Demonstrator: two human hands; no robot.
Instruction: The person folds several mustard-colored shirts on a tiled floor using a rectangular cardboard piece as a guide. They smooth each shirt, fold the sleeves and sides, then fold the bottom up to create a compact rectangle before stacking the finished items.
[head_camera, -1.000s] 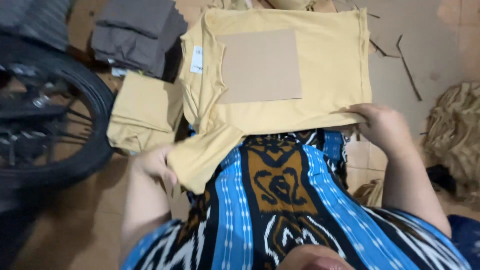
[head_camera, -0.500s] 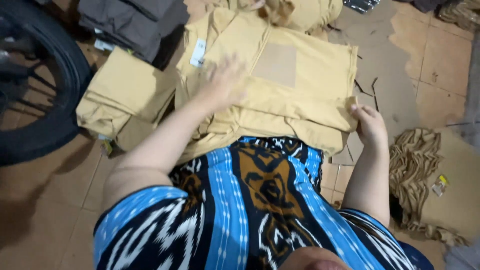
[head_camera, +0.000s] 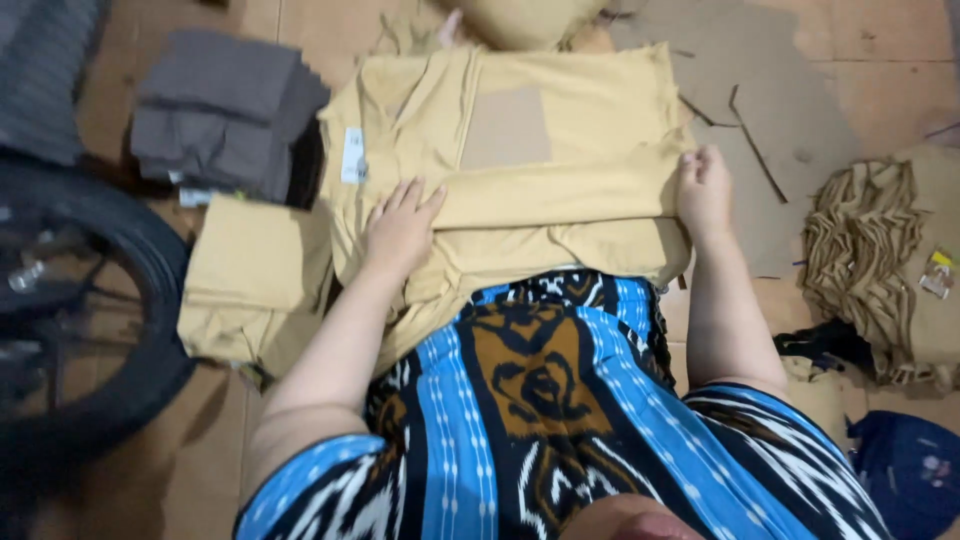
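The left hand (head_camera: 400, 228) lies flat, fingers spread, on the folded lower part of a mustard-yellow shirt (head_camera: 560, 190); its grip is wide and holds nothing, it only presses the cloth. The right hand (head_camera: 703, 190) rests on the right edge of the same fold, fingers bent down over the cloth; I cannot tell if it pinches it. The shirt lies on the floor just in front of the person's lap, with a cardboard sheet (head_camera: 506, 127) on it. Left of it lies a folded yellow pile (head_camera: 255, 285), beyond it a dark grey pile (head_camera: 222, 110), and a black tyre (head_camera: 110, 330) at far left.
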